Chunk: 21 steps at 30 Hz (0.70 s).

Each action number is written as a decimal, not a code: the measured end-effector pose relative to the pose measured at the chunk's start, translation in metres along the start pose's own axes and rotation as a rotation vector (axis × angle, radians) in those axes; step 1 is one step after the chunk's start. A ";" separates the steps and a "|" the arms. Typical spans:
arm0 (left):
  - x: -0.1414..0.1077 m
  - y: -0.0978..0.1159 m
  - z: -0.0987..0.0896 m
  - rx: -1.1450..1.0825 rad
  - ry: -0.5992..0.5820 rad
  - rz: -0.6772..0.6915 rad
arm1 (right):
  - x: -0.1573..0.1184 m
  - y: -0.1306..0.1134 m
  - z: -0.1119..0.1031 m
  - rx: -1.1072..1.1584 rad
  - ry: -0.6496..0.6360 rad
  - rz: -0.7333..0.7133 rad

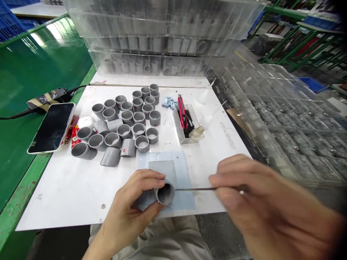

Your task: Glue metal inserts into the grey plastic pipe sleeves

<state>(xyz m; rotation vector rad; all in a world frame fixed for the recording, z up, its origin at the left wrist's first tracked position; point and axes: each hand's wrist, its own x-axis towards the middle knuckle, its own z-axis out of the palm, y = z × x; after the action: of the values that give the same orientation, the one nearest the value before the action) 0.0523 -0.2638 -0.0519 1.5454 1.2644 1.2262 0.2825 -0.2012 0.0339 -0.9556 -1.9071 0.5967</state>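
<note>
My left hand (135, 202) grips a short grey pipe sleeve (166, 194) between thumb and fingers, its open end turned toward me. Pinched in my right hand (252, 195) is a thin metal rod (195, 189), whose tip reaches the right rim of the sleeve; whether it touches I cannot tell. Part of my right hand is blurred. Beneath the sleeve lies a pale blue sheet (185, 173) with a grey square (164, 168) on it. Several more grey sleeves (127, 117) stand or lie on the white board (59, 195) beyond my left hand.
A small clear box (180, 139) holds a red utility knife (182, 112) and a small bottle (197, 131). A phone (52, 126) lies at the left edge. Stacked clear trays (124, 61) of sleeves stand behind; clear trays (292, 119) lie at right.
</note>
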 end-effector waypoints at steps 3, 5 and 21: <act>0.001 0.000 0.000 -0.008 -0.006 0.002 | 0.004 0.001 0.016 0.102 -0.043 0.015; 0.000 -0.001 -0.001 -0.013 -0.010 0.001 | 0.005 0.005 0.025 0.132 -0.077 -0.002; -0.001 -0.004 -0.001 -0.015 -0.033 0.022 | 0.003 0.011 0.030 0.139 -0.115 -0.057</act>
<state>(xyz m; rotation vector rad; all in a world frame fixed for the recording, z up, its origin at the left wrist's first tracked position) 0.0507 -0.2636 -0.0559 1.5664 1.2174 1.2166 0.2596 -0.1930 0.0136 -0.7905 -1.9587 0.7537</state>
